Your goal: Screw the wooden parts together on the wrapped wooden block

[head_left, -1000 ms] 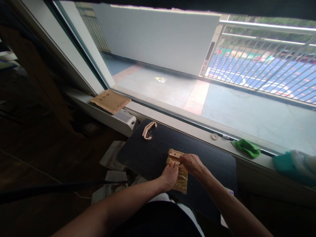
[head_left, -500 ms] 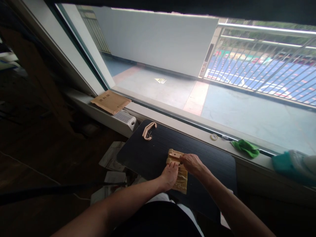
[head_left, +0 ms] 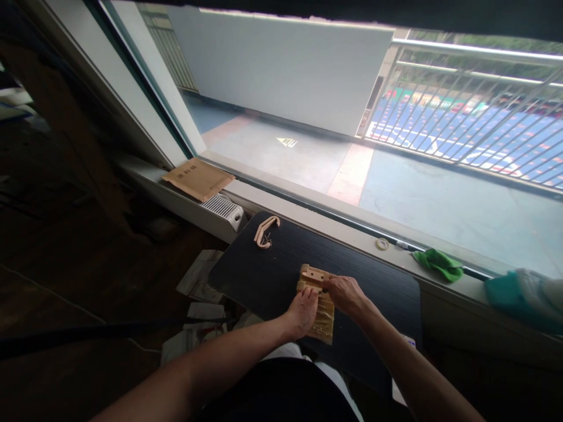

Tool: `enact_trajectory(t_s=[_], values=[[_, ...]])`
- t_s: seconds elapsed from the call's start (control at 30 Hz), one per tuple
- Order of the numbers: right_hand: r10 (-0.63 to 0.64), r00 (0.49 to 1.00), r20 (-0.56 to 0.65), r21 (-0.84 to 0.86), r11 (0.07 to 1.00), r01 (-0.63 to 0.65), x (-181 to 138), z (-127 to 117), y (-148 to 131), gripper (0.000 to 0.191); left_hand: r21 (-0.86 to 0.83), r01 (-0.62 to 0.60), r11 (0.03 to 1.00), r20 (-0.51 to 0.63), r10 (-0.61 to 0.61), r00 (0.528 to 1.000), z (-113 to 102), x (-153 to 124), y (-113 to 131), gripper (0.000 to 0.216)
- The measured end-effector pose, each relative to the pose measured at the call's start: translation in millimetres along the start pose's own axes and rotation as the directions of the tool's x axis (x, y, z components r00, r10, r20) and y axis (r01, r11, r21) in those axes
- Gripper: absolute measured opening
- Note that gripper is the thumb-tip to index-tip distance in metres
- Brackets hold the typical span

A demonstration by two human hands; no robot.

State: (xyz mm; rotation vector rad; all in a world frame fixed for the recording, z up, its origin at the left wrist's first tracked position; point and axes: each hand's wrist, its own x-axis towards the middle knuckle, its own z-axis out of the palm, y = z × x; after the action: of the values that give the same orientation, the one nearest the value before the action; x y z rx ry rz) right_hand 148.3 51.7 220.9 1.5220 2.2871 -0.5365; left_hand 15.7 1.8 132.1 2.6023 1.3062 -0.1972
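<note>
A light wooden piece [head_left: 315, 273] with dark holes lies on the black table in front of me. My left hand [head_left: 303, 312] has its fingers closed on the near edge of this piece. At the piece's right end, my right hand [head_left: 348, 295] is closed in a pinch; whatever its fingers hold is hidden. Below the piece, partly under my left hand, lies a yellowish, crinkled, see-through-looking sheet [head_left: 324, 321]. Farther off on the table are curved wooden strips [head_left: 259, 232] with several small screws [head_left: 266, 239] beside them.
The black table [head_left: 369, 275] stands against a windowsill [head_left: 308, 225]. On the sill are a tape roll [head_left: 382, 244], a green cloth [head_left: 438, 265] and a teal container [head_left: 510, 293]. A brown envelope [head_left: 199, 178] rests on the radiator [head_left: 224, 210]. A white object [head_left: 398, 391] shows beside my right forearm.
My right hand has shifted slightly to the right along the wooden piece, showing more of its right end. My left hand stays where it was.
</note>
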Motion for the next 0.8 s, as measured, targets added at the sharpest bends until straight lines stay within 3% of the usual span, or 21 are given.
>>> enact_trajectory(t_s=[0.1, 0.23, 0.47, 0.57, 0.7, 0.8], values=[[0.010, 1.000, 0.006, 0.009, 1.000, -0.010, 3, 4, -1, 0.032, 0.025, 0.008, 1.000, 0.008, -0.008, 1.000, -1, 1, 1, 0.053], [0.123, 0.992, -0.010, 0.062, 0.991, -0.122, 3, 8, 3, 0.027, 0.026, -0.008, 1.000, 0.050, 0.007, 0.999, -1, 1, 0, 0.060], [0.326, 0.945, -0.026, 0.242, 0.919, -0.310, -35, 28, 23, 0.034, 0.009, -0.037, 0.999, 0.119, 0.035, 0.992, 0, 1, -3, 0.055], [0.354, 0.931, -0.091, 0.274, 0.907, -0.318, -48, 46, 19, 0.032, 0.028, -0.028, 0.999, 0.130, 0.024, 0.991, -1, 2, -3, 0.053], [0.330, 0.941, -0.076, 0.288, 0.911, -0.297, -53, 64, 9, 0.029, 0.018, -0.035, 0.999, 0.160, 0.032, 0.987, -7, 0, -3, 0.054], [0.353, 0.918, -0.183, 0.342, 0.898, -0.277, -52, 67, 7, 0.030, 0.002, -0.042, 0.999, 0.188, 0.041, 0.981, -13, 0, -4, 0.057]])
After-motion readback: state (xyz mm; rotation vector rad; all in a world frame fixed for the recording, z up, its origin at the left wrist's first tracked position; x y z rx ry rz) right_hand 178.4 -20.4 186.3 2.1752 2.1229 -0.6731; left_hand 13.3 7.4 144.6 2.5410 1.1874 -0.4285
